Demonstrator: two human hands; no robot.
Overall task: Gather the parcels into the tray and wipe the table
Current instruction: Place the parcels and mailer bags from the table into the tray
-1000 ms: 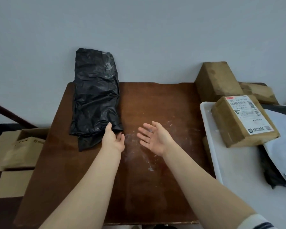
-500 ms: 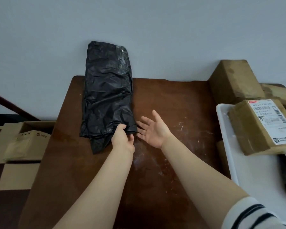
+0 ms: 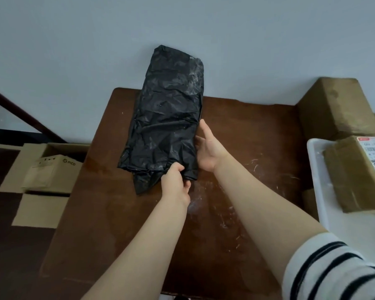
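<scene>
A long parcel wrapped in black plastic (image 3: 167,118) is lifted and tilted above the brown table (image 3: 247,131), its far end against the wall. My left hand (image 3: 176,182) pinches its near bottom edge. My right hand (image 3: 209,148) presses flat against its right side, fingers partly under it. A white tray (image 3: 318,182) stands at the right edge and holds a cardboard parcel with a label (image 3: 359,172).
A larger brown box (image 3: 336,107) sits at the table's back right, behind the tray. White dusty smears (image 3: 225,215) mark the table's middle. On the floor to the left lie flattened and open cardboard boxes (image 3: 50,172).
My left hand has closed on the black parcel's near end and raised it. My right hand has moved from open beside it to pressing on its right side. The view has shifted left.
</scene>
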